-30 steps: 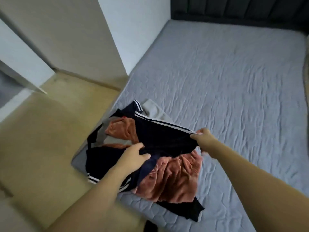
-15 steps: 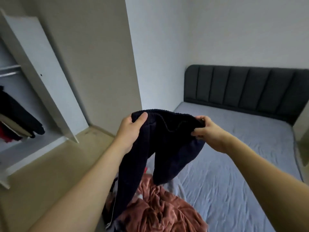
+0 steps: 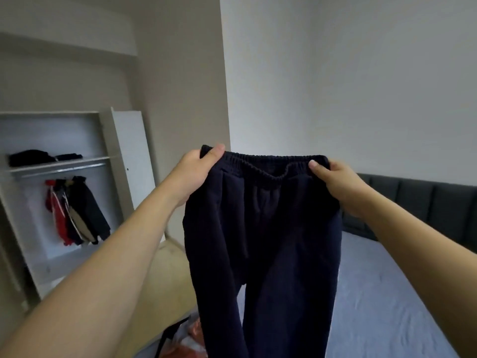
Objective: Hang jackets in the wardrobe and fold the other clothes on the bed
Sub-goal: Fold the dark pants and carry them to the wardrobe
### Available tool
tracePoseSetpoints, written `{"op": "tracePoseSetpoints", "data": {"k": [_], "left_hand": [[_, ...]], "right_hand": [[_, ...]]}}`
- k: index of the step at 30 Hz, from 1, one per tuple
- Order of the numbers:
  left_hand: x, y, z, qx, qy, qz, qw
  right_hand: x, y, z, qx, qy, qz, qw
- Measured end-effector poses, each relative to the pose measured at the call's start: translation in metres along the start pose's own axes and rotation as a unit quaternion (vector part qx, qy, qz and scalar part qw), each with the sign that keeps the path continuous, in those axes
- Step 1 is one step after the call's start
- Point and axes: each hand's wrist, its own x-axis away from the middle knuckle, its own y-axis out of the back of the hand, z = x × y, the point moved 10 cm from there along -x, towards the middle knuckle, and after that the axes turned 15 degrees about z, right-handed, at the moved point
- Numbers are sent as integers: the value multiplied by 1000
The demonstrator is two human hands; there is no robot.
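A pair of dark navy sweatpants (image 3: 263,241) hangs in the air in front of me, waistband up and spread wide, legs dangling down. My left hand (image 3: 196,171) grips the left end of the elastic waistband, and my right hand (image 3: 335,177) grips its right end. Below the pants, a bit of the clothes pile (image 3: 191,334) shows on the grey bed (image 3: 374,306). The open wardrobe (image 3: 51,202) stands at the left with several jackets (image 3: 74,210) hanging on its rail.
Folded dark clothes (image 3: 38,156) lie on the wardrobe's upper shelf. The wardrobe door (image 3: 134,156) stands open toward the room. A dark padded headboard (image 3: 418,200) runs along the wall at the right. Yellowish floor (image 3: 165,280) lies between the bed and the wardrobe.
The pants have risen from the pile to chest height and my hands have moved apart, stretching the waistband flat. My view has tilted up from the bed to the wall and wardrobe.
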Motion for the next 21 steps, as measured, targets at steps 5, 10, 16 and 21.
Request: {"op": "tracePoseSetpoints", "data": {"k": [5, 10, 16, 21], "left_hand": [[13, -19, -6, 43, 22, 96, 994], [47, -71, -39, 257, -70, 163, 950], [92, -167, -146, 349, -223, 228, 881], [99, -191, -167, 170, -141, 89, 971]], "right_hand": [[21, 31, 15, 195, -36, -101, 975], [44, 65, 25, 281, -50, -139, 948], [75, 86, 38, 151, -47, -112, 981], [132, 94, 42, -46, -104, 103, 988]]}}
